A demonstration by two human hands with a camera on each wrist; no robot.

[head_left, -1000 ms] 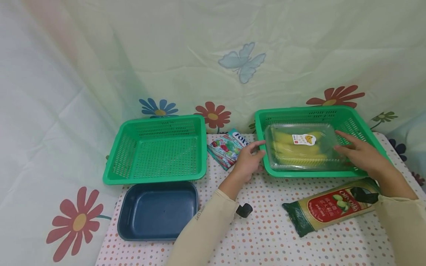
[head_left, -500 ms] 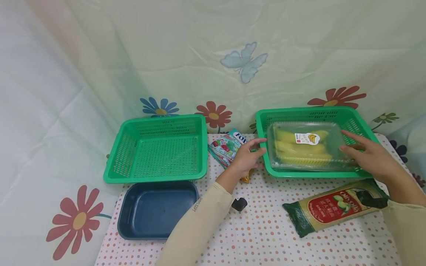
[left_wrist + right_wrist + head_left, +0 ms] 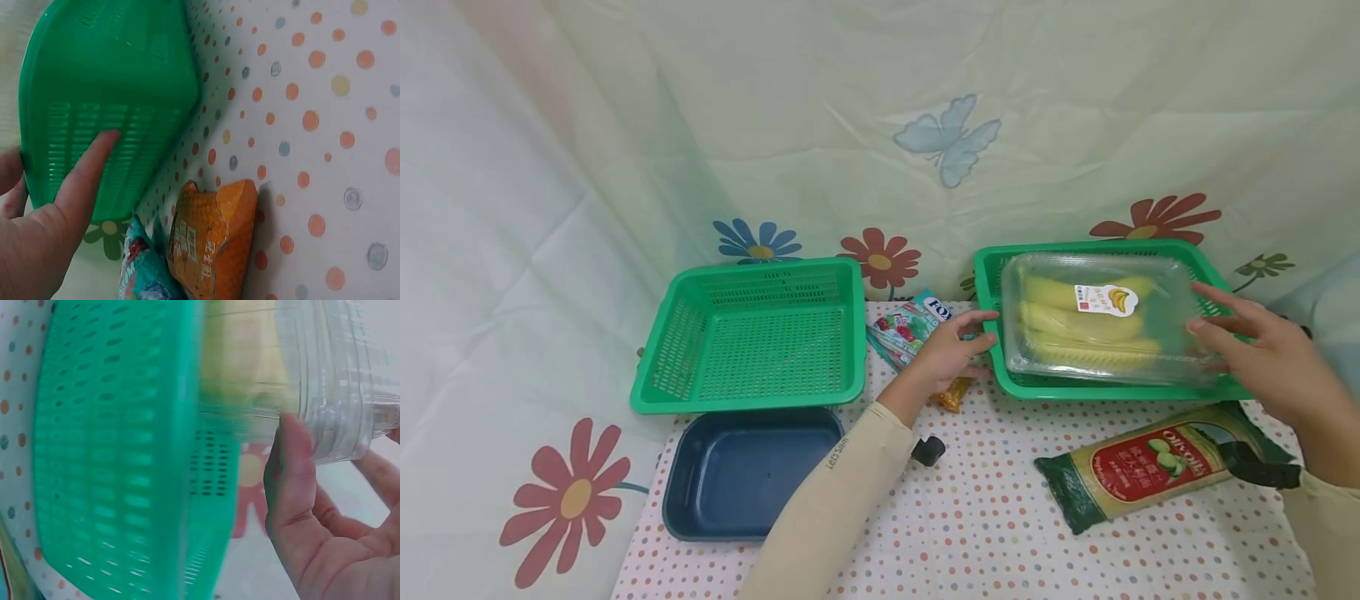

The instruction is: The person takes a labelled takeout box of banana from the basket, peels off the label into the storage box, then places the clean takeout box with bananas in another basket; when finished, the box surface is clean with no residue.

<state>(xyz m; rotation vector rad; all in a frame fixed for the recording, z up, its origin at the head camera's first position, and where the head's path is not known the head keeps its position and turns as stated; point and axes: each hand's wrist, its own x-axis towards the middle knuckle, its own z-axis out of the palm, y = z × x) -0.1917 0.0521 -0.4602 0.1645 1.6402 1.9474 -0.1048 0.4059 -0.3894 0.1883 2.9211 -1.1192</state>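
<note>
While right hand (image 3: 1270, 362) grips banana box (image 3: 1101, 329) lying crosswise over basket (image 3: 992, 287), left hand (image 3: 951, 354) touches rim, fingers straight; dotted tablecloth (image 3: 985, 517), floral sheet (image 3: 700, 125).

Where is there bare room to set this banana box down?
The left green basket and blue tray hold nothing. Bare cloth lies between the blue tray and the olive packet. It is crowded between the baskets: candy bag, orange packet, left hand.

right hand (image 3: 1273, 358) lifting banana box (image 3: 1101, 327), green basket (image 3: 1000, 367)

Both arms wear long beige sleeves down to the wrists. The left sleeve (image 3: 842, 492) carries small dark lettering near the navy tub (image 3: 748, 473). The hands are bare.
</note>
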